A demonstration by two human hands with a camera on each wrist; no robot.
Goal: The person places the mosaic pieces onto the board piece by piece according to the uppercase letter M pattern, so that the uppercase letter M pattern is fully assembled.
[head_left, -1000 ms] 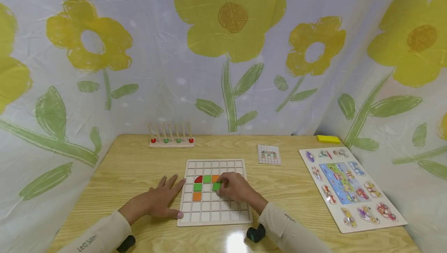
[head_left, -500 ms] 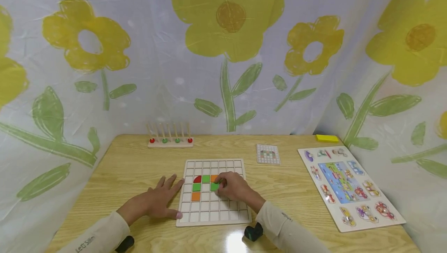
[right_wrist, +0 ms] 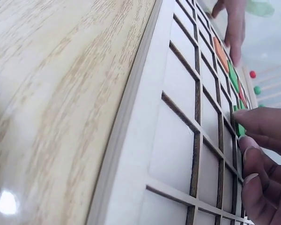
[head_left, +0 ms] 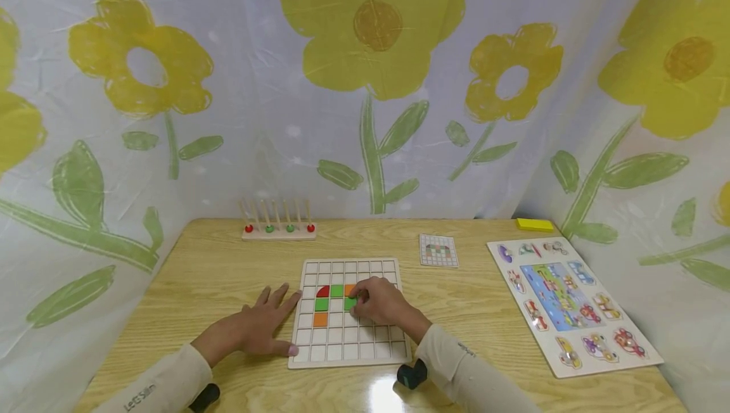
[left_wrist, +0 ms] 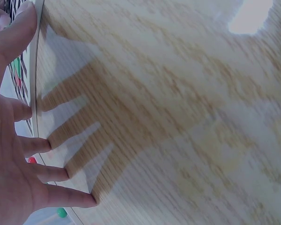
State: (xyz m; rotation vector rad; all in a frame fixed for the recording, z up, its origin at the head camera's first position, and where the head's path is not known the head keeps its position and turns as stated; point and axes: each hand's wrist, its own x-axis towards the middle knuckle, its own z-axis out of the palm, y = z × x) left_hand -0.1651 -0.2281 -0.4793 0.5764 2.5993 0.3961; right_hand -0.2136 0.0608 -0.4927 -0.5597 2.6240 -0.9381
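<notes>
A pale wooden grid board (head_left: 349, 363) lies on the table, with several coloured tiles in its cells. Near its middle, my right hand (head_left: 381, 302) pinches a green square tile (head_left: 349, 304) between thumb and fingertips; the fingers partly cover it. An orange tile (head_left: 349, 289) just above is also partly hidden. To the left sit a red rounded-corner tile (head_left: 323, 292), another green tile (head_left: 337, 290), a third green tile (head_left: 322, 304) and a lower orange tile (head_left: 320, 320). My left hand (head_left: 256, 329) rests with spread fingers along the board's left edge, thumb on its lower corner.
Behind the board lies a small pattern card (head_left: 438, 250). A peg rack (head_left: 279, 234) with red and green beads stands at the back left. On the right are a picture puzzle board (head_left: 621, 311) and a yellow block (head_left: 535, 224). A flowered curtain surrounds the table.
The head view has shifted a little. My right fingers stay at the green tile with only slight movement, while my left hand keeps its place on the board's edge.
</notes>
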